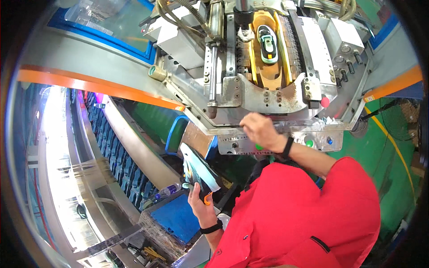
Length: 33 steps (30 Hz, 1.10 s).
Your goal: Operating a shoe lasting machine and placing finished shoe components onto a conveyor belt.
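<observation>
My left hand (202, 206) is closed round the heel end of a shoe (195, 166) with a pale mint sole, a dark upper and an orange loop. This shoe is tilted up on its side, left of my body. My right hand (261, 131) hovers over the front edge of the machine (250, 91), its fingers curled in and nothing visible in them. A second shoe (268, 43), mint and black, lies sole down in the machine's yellow-brown cradle (270, 71), beyond my right hand. Below that hand, a control panel carries a green button (309, 143) and a blue button (330, 140).
On the left runs a conveyor (120, 156) with dark blue links. A blue-topped stand (174, 219) and a plastic bottle (168, 191) are near my left hand. Metal cylinders and hoses (196, 22) flank the cradle. An orange-edged frame (103, 87) crosses behind.
</observation>
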### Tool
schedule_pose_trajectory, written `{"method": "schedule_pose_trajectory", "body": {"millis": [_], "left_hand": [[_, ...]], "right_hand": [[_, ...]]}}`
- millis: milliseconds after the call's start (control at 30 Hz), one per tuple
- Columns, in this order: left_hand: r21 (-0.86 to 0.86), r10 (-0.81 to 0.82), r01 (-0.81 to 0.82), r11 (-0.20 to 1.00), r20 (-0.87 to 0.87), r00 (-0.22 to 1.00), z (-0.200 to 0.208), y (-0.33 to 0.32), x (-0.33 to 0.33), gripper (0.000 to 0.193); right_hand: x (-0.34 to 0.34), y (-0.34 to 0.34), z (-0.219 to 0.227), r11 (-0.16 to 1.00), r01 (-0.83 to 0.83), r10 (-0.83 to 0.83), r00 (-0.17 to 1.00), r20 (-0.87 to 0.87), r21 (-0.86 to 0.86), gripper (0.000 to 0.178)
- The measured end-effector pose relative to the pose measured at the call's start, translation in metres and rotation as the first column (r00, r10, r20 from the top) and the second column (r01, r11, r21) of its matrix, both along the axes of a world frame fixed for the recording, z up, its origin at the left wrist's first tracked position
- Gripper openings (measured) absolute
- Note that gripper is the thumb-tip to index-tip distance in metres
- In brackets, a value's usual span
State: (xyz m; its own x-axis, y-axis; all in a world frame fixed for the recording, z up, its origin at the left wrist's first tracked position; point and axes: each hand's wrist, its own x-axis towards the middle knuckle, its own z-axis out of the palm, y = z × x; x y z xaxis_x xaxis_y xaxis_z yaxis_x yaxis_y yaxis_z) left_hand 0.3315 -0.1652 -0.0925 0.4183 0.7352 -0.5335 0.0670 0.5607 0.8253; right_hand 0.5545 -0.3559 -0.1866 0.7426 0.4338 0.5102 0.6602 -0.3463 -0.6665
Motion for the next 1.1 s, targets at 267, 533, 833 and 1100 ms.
{"method": "schedule_pose_trajectory", "body": {"millis": [267, 533, 833, 1100], "left_hand": [[0.033, -0.153, 0.154, 0.988, -0.019, 0.988, 0.009, -0.034, -0.002, 0.026], [0.013, -0.057, 0.057, 0.998, 0.019, 0.998, -0.001, -0.055, -0.033, 0.028], [0.024, 0.131, -0.130, 0.991, -0.040, 0.991, 0.002, -0.079, -0.066, 0.029], [-0.142, 0.474, -0.462, 0.876, 0.069, 0.878, -0.081, -0.096, -0.200, 0.029]], "right_hand": [[-0.034, 0.015, -0.168, 0.932, -0.129, 0.089, 0.987, -0.133, -0.339, 0.013], [-0.039, 0.002, -0.159, 0.929, -0.268, 0.190, 0.937, -0.294, -0.254, 0.027], [-0.034, -0.001, -0.170, 0.921, -0.336, 0.263, 0.908, -0.325, -0.195, 0.033], [-0.017, 0.057, -0.132, 0.923, -0.359, 0.291, 0.886, -0.361, -0.137, 0.030]]}}
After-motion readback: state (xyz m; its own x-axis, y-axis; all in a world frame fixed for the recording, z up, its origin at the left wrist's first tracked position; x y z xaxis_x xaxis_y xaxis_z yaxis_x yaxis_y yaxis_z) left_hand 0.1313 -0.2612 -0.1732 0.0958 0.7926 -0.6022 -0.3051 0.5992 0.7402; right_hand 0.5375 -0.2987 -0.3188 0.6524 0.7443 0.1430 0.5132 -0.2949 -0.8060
